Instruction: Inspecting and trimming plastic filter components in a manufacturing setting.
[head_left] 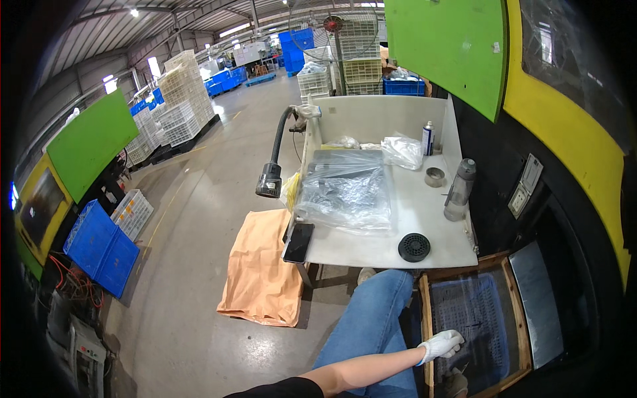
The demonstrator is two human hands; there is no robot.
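My left hand (441,346), in a white glove, reaches across my jeans from the lower edge. It is at a clear panel in a wooden frame (426,312), low on the right. The fingers are curled closed; whatever is in them is hidden. Through the panel shows a blue basket (494,298), and a dim shape below the hand looks like its reflection. My right hand is out of sight. On the white work table (345,251) lie clear plastic bags (348,199) over a dark grey tray-like item, and a round black grille-topped part (414,247).
A phone (299,243) lies at the table's left corner, with a gooseneck lamp (269,179) beyond it. A water bottle (459,190), a spray can (428,138) and a tape roll (434,176) stand on the right. An orange paper sack (260,268) is on the floor; machine panels (451,53) flank me.
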